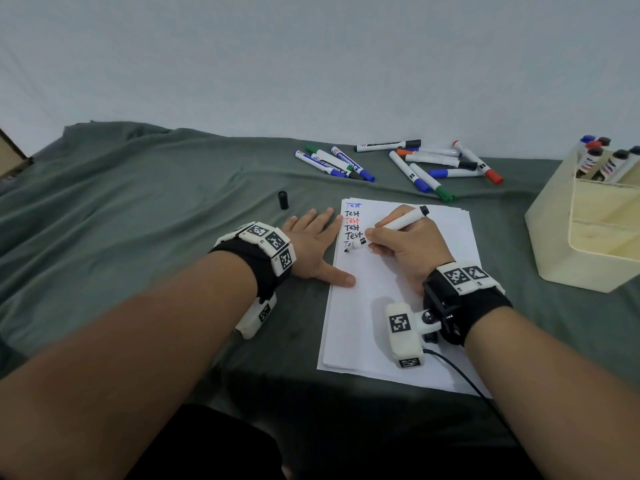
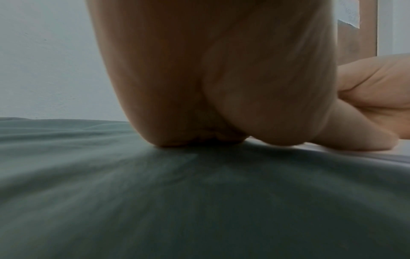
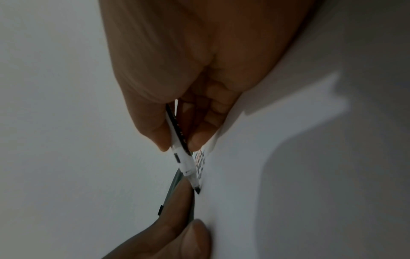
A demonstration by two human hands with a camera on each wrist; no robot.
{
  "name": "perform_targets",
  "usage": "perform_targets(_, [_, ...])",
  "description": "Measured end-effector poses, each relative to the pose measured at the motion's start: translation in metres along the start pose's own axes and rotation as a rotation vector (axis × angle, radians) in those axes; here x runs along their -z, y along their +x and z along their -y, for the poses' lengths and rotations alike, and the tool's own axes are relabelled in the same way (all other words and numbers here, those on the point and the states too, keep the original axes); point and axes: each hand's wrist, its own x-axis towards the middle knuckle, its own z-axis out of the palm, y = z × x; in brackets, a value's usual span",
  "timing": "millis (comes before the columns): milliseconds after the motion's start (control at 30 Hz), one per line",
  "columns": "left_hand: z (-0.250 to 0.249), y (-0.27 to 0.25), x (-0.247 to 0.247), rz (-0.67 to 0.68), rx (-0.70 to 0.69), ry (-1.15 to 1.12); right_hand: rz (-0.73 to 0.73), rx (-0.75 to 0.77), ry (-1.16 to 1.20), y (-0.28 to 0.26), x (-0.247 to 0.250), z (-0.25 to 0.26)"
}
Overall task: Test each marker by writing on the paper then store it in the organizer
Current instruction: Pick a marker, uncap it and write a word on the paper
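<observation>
the marker you hold sits at the centre of the head view, uncapped, slanting down to the left with its black tip touching the paper just under a column of "test" words in blue, black and red. your right hand has its fingers curled round the barrel in a writing grip; in the right wrist view the thumb and fingertips pinch the white barrel close to the nib. your left hand lies flat with fingers straight, palm on the green cloth, thumb pressing the left edge of the paper; it holds nothing. in the left wrist view the heel of that hand rests on the cloth. a loose black cap stands on the cloth just above the left hand. further up, right of centre, a scatter of capped markers lies in two loose groups. at the right edge of the frame stands the cream organizer, with several markers upright in its back compartment.
</observation>
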Motion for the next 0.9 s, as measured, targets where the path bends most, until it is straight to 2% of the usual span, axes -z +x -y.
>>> perform_targets(133, [0.0014,0.0014,-0.0013,0.0,-0.003,0.004,0.023,0.022,-0.058,-0.0013,-0.0011,0.0011])
perform_targets(367, [0.0023,0.0026,-0.0009,0.004,-0.006,0.004,0.004,0.013,-0.02,-0.0008,-0.0002,0.0004])
perform_targets(533, [0.0018,0.0014,-0.0005,0.002,-0.006,-0.003,-0.045,0.057,-0.15,0.0,0.0007,0.0001])
perform_targets(700, [0.0006,0.0009,0.0,0.008,-0.002,-0.007,-0.04,0.042,-0.08,-0.0008,0.0025,-0.001])
perform_targets(900, [0.0005,0.0007,0.0007,0.013,-0.001,-0.003,-0.048,0.067,-0.146,-0.0003,0.0034,-0.0014])
